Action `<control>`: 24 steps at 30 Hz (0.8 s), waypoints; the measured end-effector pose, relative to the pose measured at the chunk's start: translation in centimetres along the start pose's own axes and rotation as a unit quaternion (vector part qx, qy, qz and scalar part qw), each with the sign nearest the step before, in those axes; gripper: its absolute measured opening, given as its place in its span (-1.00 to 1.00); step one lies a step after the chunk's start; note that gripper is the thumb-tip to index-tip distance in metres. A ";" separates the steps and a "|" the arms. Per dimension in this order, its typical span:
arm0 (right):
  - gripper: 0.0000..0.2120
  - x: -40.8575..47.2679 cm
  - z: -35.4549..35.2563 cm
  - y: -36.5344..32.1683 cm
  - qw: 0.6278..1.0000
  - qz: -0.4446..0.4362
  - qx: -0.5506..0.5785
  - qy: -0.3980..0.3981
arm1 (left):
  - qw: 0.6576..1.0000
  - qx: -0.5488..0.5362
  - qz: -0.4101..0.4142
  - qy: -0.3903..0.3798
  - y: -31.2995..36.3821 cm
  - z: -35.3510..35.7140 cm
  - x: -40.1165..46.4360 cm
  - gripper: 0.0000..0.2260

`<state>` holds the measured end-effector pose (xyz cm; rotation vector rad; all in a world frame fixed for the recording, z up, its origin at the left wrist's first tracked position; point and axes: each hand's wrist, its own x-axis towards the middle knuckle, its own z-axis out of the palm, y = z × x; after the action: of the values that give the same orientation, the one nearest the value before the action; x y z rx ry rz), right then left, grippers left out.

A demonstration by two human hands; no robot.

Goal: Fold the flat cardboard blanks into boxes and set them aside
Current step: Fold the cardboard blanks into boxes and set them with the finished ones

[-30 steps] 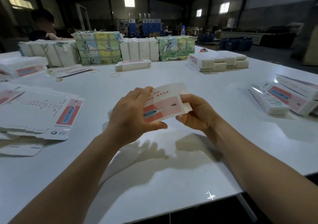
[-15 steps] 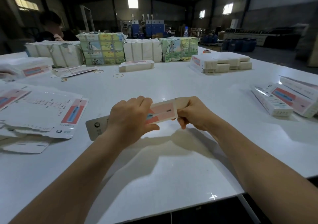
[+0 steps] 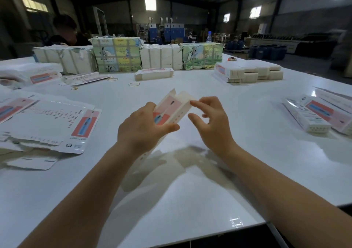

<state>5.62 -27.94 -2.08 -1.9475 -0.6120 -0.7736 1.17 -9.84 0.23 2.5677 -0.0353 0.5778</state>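
Left hand [image 3: 144, 127] grips the box [image 3: 172, 110], now popped open and tilted up; right hand [image 3: 211, 122], fingers spread, touches its top flap, grip released

dim hall (glary table [image 3: 236, 223])

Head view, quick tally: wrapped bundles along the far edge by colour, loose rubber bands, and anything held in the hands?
White bundles: 2
Picture-printed bundles: 2
Rubber bands: 3
Part-folded box, gripped by the left hand: 1
Total: 8
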 end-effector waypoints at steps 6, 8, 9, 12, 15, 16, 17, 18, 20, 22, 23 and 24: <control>-0.85 -0.5 0.4 -0.8 0.999 0.049 0.011 -0.009 | 0.998 -0.040 -0.007 -0.046 0.6 1.0 -0.2 -0.40; -0.89 -0.5 0.2 -0.9 0.997 0.072 0.032 -0.023 | 0.998 -0.044 0.008 -0.055 0.5 1.0 -0.3 -0.44; -0.90 -0.5 0.1 -0.9 0.995 0.080 0.046 -0.036 | 0.997 -0.044 0.017 -0.064 0.5 1.0 -0.3 -0.43; -0.77 -0.3 -0.2 -1.3 0.987 0.094 0.102 -0.079 | 0.994 -0.036 0.039 -0.097 0.4 0.8 -0.4 -0.36; -0.68 -0.3 -0.4 -1.7 0.977 0.117 0.168 -0.063 | 0.994 -0.023 0.043 -0.098 -0.1 0.9 -0.3 -0.43; -0.63 -0.4 -0.4 -1.7 0.977 0.116 0.171 -0.055 | 0.994 -0.016 0.044 -0.094 -0.2 1.0 -0.3 -0.44; -0.55 -0.6 -0.3 -1.8 0.980 0.108 0.159 -0.055 | 0.995 -0.005 0.046 -0.088 -0.3 1.1 -0.3 -0.43; -0.46 -0.7 -0.2 -1.8 0.984 0.098 0.139 -0.058 | 0.996 0.007 0.048 -0.080 -0.3 1.1 -0.4 -0.42; -0.38 -1.1 0.4 -1.8 0.992 0.078 0.088 -0.054 | 0.997 0.023 0.049 -0.059 0.0 1.3 -0.4 -0.42; -0.39 -1.2 1.0 -1.9 0.994 0.074 0.064 -0.045 | 0.998 0.026 0.044 -0.043 0.4 1.6 -0.4 -0.43; -0.40 -1.3 1.1 -1.9 0.994 0.079 0.060 -0.046 | 0.998 0.032 0.042 -0.037 0.6 1.8 -0.5 -0.44; -0.41 -1.3 1.2 -1.8 0.994 0.082 0.056 -0.051 | 0.998 0.041 0.041 -0.032 0.8 1.9 -0.5 -0.44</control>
<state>3.81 -26.20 -2.44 -1.9147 -0.5374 -0.5303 1.34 -11.49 -1.06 2.6747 -0.1419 0.5363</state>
